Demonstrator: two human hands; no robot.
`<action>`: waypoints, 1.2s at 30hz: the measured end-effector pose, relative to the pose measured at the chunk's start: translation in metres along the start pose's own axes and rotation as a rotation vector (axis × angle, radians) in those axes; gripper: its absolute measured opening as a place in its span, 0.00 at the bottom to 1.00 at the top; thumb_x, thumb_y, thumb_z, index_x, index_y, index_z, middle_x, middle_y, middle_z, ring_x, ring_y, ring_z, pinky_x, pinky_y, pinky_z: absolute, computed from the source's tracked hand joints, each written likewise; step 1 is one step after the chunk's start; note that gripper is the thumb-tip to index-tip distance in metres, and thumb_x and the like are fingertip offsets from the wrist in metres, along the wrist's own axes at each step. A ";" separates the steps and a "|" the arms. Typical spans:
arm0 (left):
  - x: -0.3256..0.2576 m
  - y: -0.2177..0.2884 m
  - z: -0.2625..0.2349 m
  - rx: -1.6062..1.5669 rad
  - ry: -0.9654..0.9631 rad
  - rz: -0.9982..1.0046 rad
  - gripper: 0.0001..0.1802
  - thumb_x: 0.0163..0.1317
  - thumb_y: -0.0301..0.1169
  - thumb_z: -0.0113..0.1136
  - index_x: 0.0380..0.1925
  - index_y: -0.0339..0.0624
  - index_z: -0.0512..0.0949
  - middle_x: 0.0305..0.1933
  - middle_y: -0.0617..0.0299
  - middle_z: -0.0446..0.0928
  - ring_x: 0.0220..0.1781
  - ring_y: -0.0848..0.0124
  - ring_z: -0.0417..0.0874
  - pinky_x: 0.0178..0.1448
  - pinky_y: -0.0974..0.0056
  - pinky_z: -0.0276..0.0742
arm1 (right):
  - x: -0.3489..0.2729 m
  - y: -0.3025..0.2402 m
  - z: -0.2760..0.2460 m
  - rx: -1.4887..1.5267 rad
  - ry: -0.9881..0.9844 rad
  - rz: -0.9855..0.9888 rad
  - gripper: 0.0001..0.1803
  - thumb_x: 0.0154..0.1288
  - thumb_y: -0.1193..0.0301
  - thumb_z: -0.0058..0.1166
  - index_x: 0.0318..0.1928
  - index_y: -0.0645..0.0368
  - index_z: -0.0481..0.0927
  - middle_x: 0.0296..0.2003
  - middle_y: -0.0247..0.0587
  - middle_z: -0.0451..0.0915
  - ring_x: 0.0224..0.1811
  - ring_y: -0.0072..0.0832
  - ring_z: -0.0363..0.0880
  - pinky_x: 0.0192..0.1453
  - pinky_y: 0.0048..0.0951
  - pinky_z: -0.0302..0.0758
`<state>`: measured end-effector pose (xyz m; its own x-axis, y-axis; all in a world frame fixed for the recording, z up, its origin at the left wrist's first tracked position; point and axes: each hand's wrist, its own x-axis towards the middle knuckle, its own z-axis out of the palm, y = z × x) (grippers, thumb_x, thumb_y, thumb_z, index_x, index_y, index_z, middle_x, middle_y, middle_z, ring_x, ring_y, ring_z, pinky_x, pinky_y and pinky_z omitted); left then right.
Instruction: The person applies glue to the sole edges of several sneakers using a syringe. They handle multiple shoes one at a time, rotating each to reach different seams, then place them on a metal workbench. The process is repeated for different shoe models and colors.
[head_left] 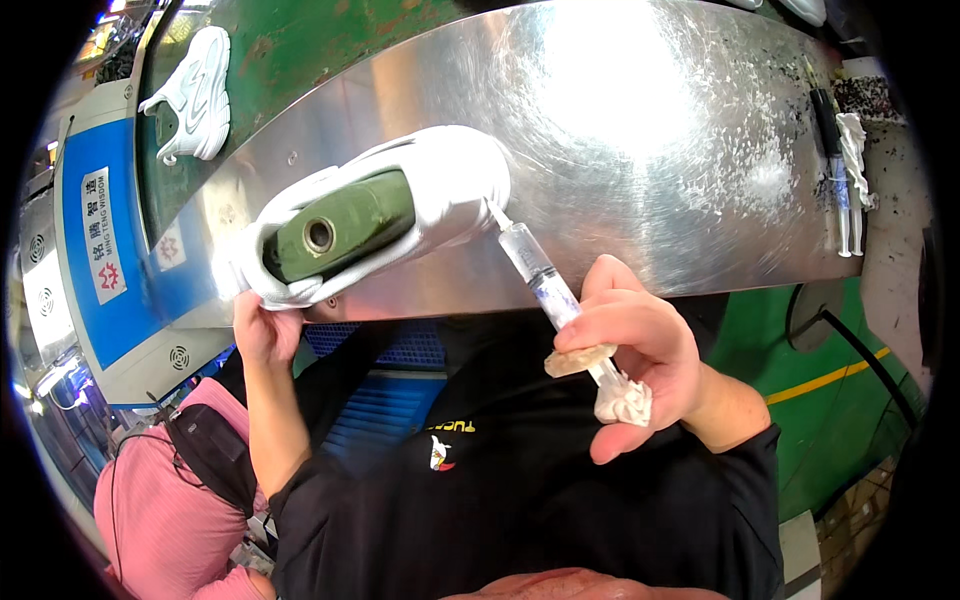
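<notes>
Left hand [267,330] holds the rounded white sneaker [447,190] over the near edge of the shiny metal table [590,240]; right hand [645,345] grips a clear plastic syringe [541,275], tip by the toe: gentle pressure suits.

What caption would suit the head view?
The left hand holds a white shoe with a green last inside; the right hand holds a syringe, tip near the toe.

There are two hands [266,333] [655,345], two whole shoes [462,172] [203,95], one held syringe [541,275].

Left hand [267,332] gripping, right hand [652,345] curled, well apart
</notes>
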<state>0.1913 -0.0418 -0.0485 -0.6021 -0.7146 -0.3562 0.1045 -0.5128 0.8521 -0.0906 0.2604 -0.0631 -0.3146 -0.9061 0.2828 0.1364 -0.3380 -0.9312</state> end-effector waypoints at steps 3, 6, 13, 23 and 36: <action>-0.024 -0.003 -0.002 0.083 -0.056 -0.030 0.26 0.65 0.30 0.46 0.62 0.33 0.59 0.63 0.48 0.66 0.63 0.56 0.69 0.68 0.49 0.63 | 0.004 -0.002 0.005 -0.048 -0.008 -0.005 0.37 0.37 0.52 0.74 0.47 0.59 0.77 0.37 0.32 0.82 0.31 0.27 0.68 0.40 0.26 0.60; -0.049 -0.007 0.007 0.075 -0.103 -0.138 0.32 0.60 0.30 0.54 0.63 0.33 0.58 0.63 0.48 0.66 0.64 0.56 0.69 0.69 0.51 0.61 | 0.006 -0.002 0.006 -0.084 -0.011 -0.014 0.37 0.37 0.52 0.74 0.47 0.59 0.77 0.37 0.32 0.82 0.31 0.27 0.67 0.40 0.27 0.61; -0.090 -0.040 0.047 -0.065 -0.061 -0.334 0.42 0.50 0.31 0.66 0.61 0.25 0.57 0.61 0.44 0.67 0.63 0.54 0.71 0.68 0.52 0.62 | 0.001 -0.002 0.010 -0.124 0.035 0.003 0.37 0.37 0.52 0.74 0.47 0.57 0.78 0.37 0.32 0.80 0.30 0.29 0.63 0.38 0.28 0.62; -0.103 -0.071 0.085 -0.208 -0.165 -0.422 0.50 0.44 0.31 0.66 0.67 0.33 0.50 0.64 0.46 0.63 0.63 0.52 0.69 0.66 0.49 0.65 | 0.005 -0.015 0.017 -0.156 -0.006 -0.013 0.37 0.37 0.49 0.74 0.46 0.59 0.78 0.36 0.32 0.81 0.29 0.28 0.64 0.36 0.27 0.61; -0.104 -0.080 0.103 -0.365 -0.250 -0.626 0.52 0.38 0.24 0.64 0.67 0.35 0.51 0.63 0.49 0.66 0.65 0.57 0.68 0.68 0.55 0.62 | 0.012 -0.031 0.026 -0.156 -0.113 -0.021 0.36 0.39 0.46 0.71 0.43 0.61 0.79 0.34 0.31 0.82 0.28 0.25 0.72 0.36 0.27 0.57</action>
<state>0.1640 0.1227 -0.0402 -0.7916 -0.1328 -0.5965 -0.0861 -0.9422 0.3240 -0.0746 0.2534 -0.0250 -0.2076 -0.9248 0.3188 -0.0196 -0.3219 -0.9466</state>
